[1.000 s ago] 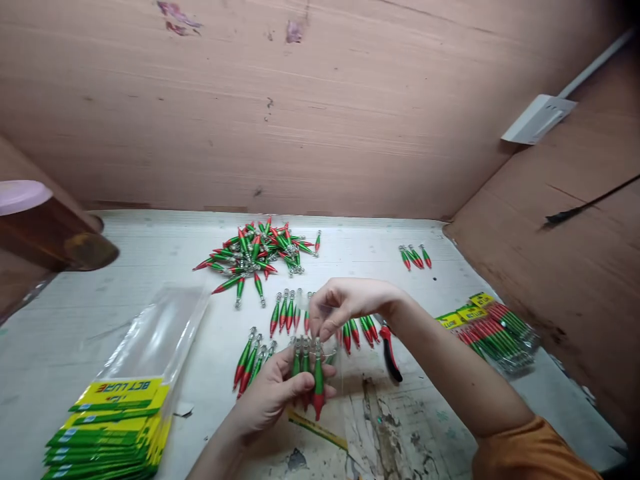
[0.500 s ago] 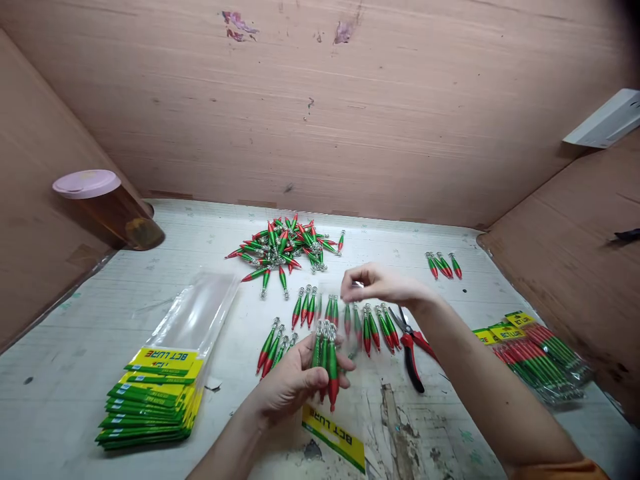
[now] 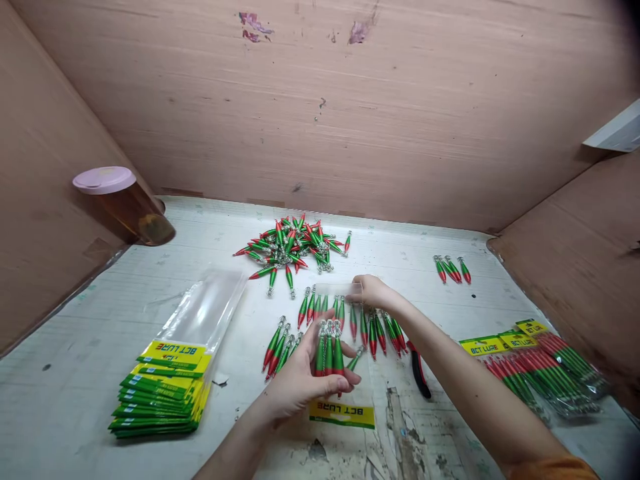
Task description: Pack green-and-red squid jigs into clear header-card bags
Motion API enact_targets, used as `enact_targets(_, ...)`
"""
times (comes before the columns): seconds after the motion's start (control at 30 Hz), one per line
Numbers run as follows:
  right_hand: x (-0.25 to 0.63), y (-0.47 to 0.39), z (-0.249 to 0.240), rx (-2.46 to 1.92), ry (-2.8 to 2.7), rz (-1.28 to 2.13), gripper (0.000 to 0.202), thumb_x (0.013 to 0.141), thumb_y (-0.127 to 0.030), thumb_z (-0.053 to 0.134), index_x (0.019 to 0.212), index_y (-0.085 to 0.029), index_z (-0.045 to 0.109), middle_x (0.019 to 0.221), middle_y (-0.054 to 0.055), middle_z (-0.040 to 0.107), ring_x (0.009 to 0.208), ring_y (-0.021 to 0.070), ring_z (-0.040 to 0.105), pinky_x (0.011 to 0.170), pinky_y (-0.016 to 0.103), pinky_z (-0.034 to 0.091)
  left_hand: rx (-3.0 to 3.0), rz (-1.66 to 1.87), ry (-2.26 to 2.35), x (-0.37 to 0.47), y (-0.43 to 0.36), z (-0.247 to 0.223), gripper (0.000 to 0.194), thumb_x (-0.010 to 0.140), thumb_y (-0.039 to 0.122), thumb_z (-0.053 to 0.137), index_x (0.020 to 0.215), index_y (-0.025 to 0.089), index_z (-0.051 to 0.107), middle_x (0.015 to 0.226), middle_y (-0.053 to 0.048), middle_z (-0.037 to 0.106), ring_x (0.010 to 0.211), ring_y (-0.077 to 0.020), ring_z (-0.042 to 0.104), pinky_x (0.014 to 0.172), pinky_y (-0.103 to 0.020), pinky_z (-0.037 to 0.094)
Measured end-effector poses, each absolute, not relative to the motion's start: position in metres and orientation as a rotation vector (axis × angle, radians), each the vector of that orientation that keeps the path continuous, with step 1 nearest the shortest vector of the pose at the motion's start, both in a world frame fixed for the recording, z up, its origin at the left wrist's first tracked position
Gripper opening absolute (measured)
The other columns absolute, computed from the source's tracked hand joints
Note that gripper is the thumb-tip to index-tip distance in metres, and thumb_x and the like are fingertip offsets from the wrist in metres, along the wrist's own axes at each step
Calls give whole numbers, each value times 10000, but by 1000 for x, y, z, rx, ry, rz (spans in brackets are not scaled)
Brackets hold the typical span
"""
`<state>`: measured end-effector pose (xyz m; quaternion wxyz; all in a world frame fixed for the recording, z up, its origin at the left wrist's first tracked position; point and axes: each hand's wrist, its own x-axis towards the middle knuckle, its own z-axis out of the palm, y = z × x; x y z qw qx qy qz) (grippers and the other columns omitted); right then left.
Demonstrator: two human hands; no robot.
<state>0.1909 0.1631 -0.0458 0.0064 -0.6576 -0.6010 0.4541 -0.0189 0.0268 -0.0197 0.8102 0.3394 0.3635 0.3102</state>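
Several green-and-red fishing lures point(image 3: 329, 353) with metal hook crowns lie side by side in my left hand point(image 3: 305, 380), the fingers closed round them, crowns pointing away from me. Under that hand lies a clear plastic bag point(image 3: 343, 415) with a yellow-and-green "BCT LURE" header at its near end. At the bag's far right corner my right hand point(image 3: 370, 292) pinches the film, its fingertips partly hidden. A row of loose lures point(image 3: 380, 332) lies below and around the right hand, some seen through the film. More lures point(image 3: 275, 347) rest left of my left hand.
A heap of lures point(image 3: 290, 247) sits at the back, with a few more lures point(image 3: 453, 269) to its right. Empty bags point(image 3: 160, 393) are stacked at left, filled packs point(image 3: 550, 373) at right. Red-handled pliers point(image 3: 419, 373) lie partly under my right forearm. A lidded cup point(image 3: 125, 207) stands far left.
My right hand has come down to the bag's far edge and takes hold of it. My left hand keeps the lures, now level above the bag, which has turned straighter. The view has shifted slightly.
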Motion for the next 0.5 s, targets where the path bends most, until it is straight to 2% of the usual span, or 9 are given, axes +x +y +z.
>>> enact_targets(0.17, 198, 162, -46, -1971, -1784, 1503, 292, 937, -308, 585, 1188, -157, 583, 1169, 84, 621, 957, 207, 644, 802, 401, 555, 752, 672, 807, -19, 28, -26, 855, 680, 166, 806, 1365, 308, 315, 1166, -96, 641, 881, -222, 711, 613, -239, 497)
enact_targets(0.27, 215, 163, -30, -1854, -1726, 1448, 222, 921, -307, 603, 1059, -135, 624, 1020, 62, 656, 831, 171, 644, 723, 342, 547, 743, 643, 797, -19, 28, -31, 733, 675, 171, 812, 1275, 274, 404, 1161, -105, 660, 926, -238, 708, 582, -213, 476)
enact_targets(0.37, 228, 165, -4, -1688, -1654, 1355, 206, 829, -338, 678, 860, -138, 641, 833, 48, 665, 685, 137, 575, 622, 273, 477, 724, 643, 763, -18, 27, -33, 672, 660, 153, 819, 1222, 247, 464, 1131, -110, 687, 920, -240, 714, 647, -245, 507)
enact_targets(0.5, 227, 159, 31, -1441, -1621, 1376, 282, 715, -416, 739, 829, -169, 664, 824, 29, 677, 646, 118, 526, 618, 271, 427, 724, 630, 720, -17, 26, -32, 596, 651, 130, 818, 1165, 221, 529, 1113, -117, 703, 899, -244, 722, 735, -301, 532)
